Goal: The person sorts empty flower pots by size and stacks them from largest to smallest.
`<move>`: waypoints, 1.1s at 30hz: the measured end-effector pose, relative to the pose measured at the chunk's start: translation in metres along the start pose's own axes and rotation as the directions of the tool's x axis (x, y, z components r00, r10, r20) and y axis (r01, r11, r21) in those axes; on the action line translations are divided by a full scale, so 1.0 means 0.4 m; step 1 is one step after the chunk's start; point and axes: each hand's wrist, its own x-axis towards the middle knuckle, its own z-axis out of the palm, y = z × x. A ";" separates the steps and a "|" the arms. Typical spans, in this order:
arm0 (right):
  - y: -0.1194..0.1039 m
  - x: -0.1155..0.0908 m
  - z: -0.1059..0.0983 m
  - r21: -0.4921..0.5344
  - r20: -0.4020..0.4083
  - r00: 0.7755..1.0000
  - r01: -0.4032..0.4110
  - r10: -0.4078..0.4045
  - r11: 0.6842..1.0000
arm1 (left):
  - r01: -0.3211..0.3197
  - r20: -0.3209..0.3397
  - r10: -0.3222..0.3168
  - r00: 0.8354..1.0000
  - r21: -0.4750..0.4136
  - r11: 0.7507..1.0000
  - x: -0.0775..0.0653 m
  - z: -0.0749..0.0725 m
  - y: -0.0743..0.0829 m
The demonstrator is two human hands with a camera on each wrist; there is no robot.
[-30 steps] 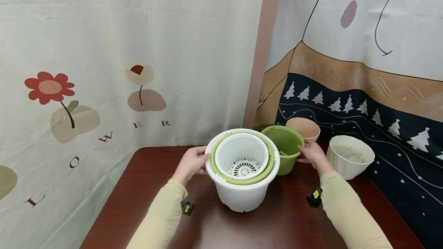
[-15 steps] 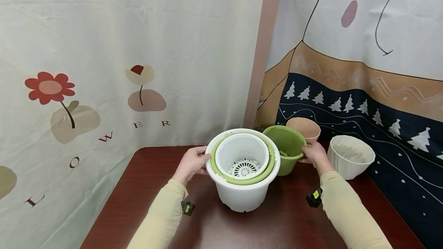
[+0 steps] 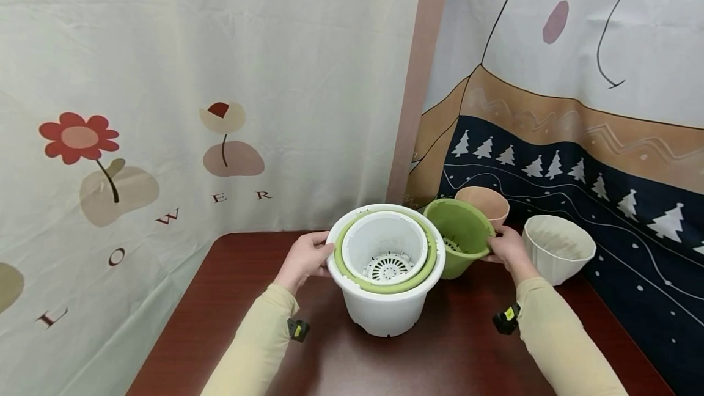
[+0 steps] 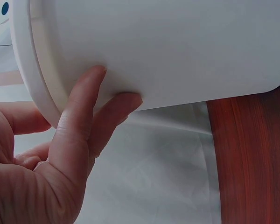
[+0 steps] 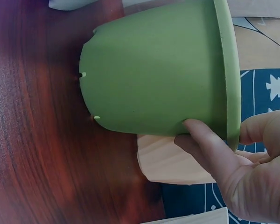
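Observation:
A large white flower pot stands upright on the table, with a green pot nested inside it and a smaller white pot with a slotted bottom innermost. My left hand grips the big white pot's rim on its left side; in the left wrist view two fingertips lie against its outer wall under the rim. To the right, my right hand pinches the rim of a separate green flower pot, which tilts a little rightward. Its base is near or on the tabletop; I cannot tell which.
A peach-coloured pot stands behind the separate green pot. A cream fluted pot is at the right, close to my right wrist. The dark red table meets printed curtains at its back and right edges.
My right hand has shifted slightly right, drawing the separate green pot's rim with it, so that pot leans more. My left hand and the nested pots stay in place.

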 end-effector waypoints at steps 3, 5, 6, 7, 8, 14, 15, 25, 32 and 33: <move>0.008 -0.003 -0.006 -0.015 0.000 1.000 0.011 -0.011 1.000 | -0.001 -0.001 0.001 1.000 0.006 1.000 -0.001 -0.001 0.001; 0.013 -0.006 -0.010 -0.026 0.001 1.000 0.016 -0.016 1.000 | -0.001 -0.001 0.001 1.000 0.007 1.000 0.000 0.000 0.002; 0.015 -0.007 -0.012 -0.027 -0.001 1.000 0.019 -0.019 0.999 | 0.000 -0.001 0.000 1.000 0.006 1.000 0.000 0.000 0.002; 0.017 -0.008 -0.014 -0.027 0.000 1.000 0.020 -0.020 0.999 | 0.001 -0.002 -0.001 1.000 0.007 1.000 0.000 0.000 0.003; 0.019 -0.009 -0.016 -0.025 -0.002 1.000 0.023 -0.023 0.999 | 0.002 -0.002 -0.002 1.000 0.008 1.000 0.000 0.000 0.003; 0.031 -0.011 -0.025 0.006 -0.016 0.999 0.034 -0.034 0.999 | 0.001 -0.007 -0.001 1.000 0.021 1.000 -0.001 0.000 0.002; 0.033 -0.012 -0.026 0.011 -0.016 0.999 0.035 -0.035 0.999 | 0.000 -0.008 0.000 1.000 0.023 1.000 0.000 -0.001 0.002; 0.041 -0.017 -0.043 0.027 0.001 0.999 0.049 -0.049 0.998 | 0.003 -0.007 -0.003 1.000 0.018 1.000 0.002 0.001 0.000; 0.035 -0.029 -0.060 -0.003 0.008 0.998 0.055 -0.055 0.998 | 0.004 -0.008 -0.004 1.000 0.013 1.000 0.001 0.002 0.002; 0.033 -0.030 -0.062 -0.006 0.009 0.998 0.058 -0.058 0.998 | 0.005 -0.008 -0.005 1.000 0.013 1.000 0.001 0.001 0.002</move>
